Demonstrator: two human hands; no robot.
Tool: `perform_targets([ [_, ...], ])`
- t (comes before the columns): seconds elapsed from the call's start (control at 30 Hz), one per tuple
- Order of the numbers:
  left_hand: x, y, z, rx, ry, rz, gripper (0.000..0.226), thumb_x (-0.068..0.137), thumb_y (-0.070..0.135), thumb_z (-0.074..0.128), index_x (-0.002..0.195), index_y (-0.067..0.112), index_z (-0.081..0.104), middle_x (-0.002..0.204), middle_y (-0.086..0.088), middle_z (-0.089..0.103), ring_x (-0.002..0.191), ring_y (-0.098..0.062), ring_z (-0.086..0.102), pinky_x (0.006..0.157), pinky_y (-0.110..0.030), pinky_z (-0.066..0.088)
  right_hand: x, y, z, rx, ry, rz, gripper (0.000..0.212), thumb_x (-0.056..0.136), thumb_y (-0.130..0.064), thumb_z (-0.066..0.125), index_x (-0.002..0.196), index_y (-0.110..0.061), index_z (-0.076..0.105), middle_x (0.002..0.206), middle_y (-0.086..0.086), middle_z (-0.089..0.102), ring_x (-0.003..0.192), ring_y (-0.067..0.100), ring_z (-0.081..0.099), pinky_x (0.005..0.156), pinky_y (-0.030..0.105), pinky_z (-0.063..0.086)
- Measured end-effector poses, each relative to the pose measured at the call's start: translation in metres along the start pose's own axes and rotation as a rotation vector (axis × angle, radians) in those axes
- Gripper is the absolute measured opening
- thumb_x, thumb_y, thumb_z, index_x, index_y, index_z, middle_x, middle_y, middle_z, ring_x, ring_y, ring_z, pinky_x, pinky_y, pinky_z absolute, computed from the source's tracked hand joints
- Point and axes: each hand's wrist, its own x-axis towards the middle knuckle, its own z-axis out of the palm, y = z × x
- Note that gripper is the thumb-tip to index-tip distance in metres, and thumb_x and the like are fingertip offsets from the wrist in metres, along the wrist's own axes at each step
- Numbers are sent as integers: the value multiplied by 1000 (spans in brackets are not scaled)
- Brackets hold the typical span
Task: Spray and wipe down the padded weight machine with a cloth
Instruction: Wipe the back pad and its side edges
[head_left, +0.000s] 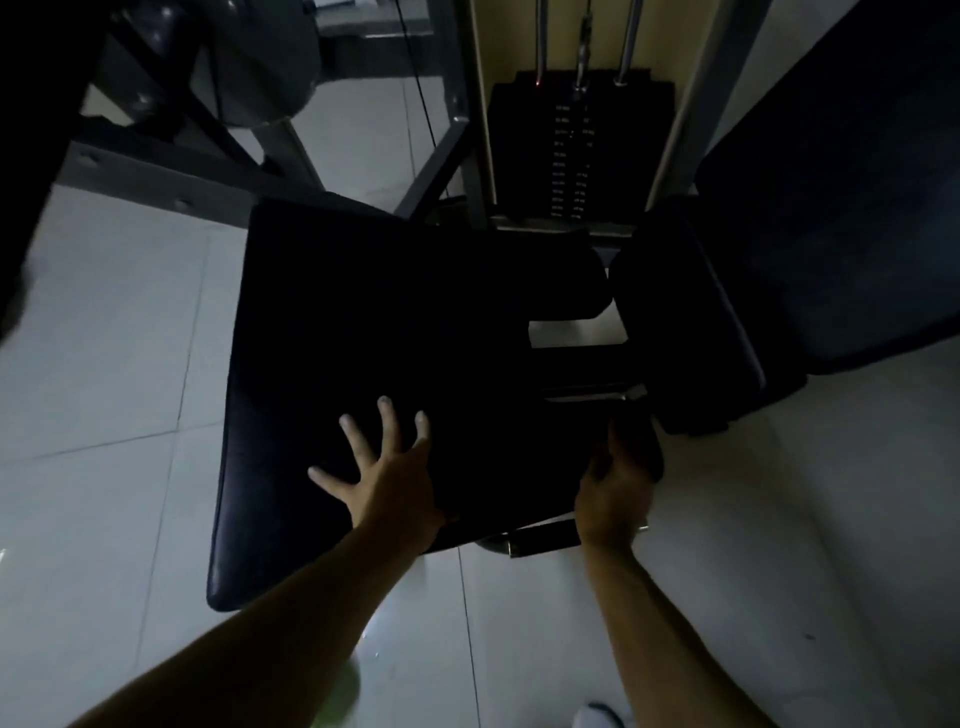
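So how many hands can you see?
2. The left hand lies spread flat on the black seat pad; the right hand grips a dark object at its right edge.

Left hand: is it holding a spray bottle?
No, the left hand lies with fingers spread flat on the black pad, holding nothing.
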Motion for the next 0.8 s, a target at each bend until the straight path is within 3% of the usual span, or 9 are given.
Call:
perform_targets([
  [0.07,-1,3,-1,22,-6,2,116,83,56,74,159,38,-11,163,-4,-35,145,-49,-33,103,-87,4,-15,-22,12,-62,-27,-15,49,108,-30,39,148,-5,52,150,19,54,143,39,47,113,61,43],
  [0.2,2,3,-2,35,-24,-7,116,85,46,77,159,37,-11,161,-6,-38,143,-51,-36,103,-89,5,-54,-76,25,84,-371,-414,49,113,-34,36,159,-18,35,166,3,35,155,20,30,126,38,29],
  [0.3,2,1,0,59,-47,-14,117,85,36,79,159,37,-13,159,-7,-42,142,-51,-37,103,-89,9,-51,-74,22,131,-639,-656,54,110,-25,50,160,-22,31,167,0,32,155,19,29,123,46,35],
  [0.37,2,4,-3,79,-58,-32,122,82,44,80,159,37,-14,158,-8,-44,143,-52,-36,103,-89,11,-14,-64,18,93,-728,-804,55,111,-27,49,161,-28,29,167,1,32,155,24,28,119,54,38],
  [0.47,1,5,-8,99,-90,-21,127,76,65,76,158,35,-17,159,-8,-42,144,-51,-35,105,-87,8,54,-57,24,5,-687,-680,52,110,-22,47,160,-21,36,169,1,28,157,23,23,120,55,36],
  [0.57,-6,6,-11,39,-94,-43,129,74,64,78,159,37,-15,158,-4,-45,142,-46,-40,107,-86,4,84,-77,47,72,-555,-435,51,108,-17,38,158,-12,38,168,8,31,156,27,28,118,53,39],
  [0.7,-5,7,-12,24,-97,-86,136,71,59,83,157,40,-20,159,0,-44,144,-37,-43,111,-81,-5,29,-107,49,12,-682,-654,51,108,-16,46,158,-13,39,168,8,28,158,25,22,122,51,35],
  [0.8,-17,2,-9,-8,-18,-145,140,63,53,91,163,33,-4,168,-8,-25,154,-36,-21,117,-76,9,-1,-88,30,25,-846,-921,47,113,-25,33,157,-10,39,168,11,28,158,28,21,125,48,30],
])
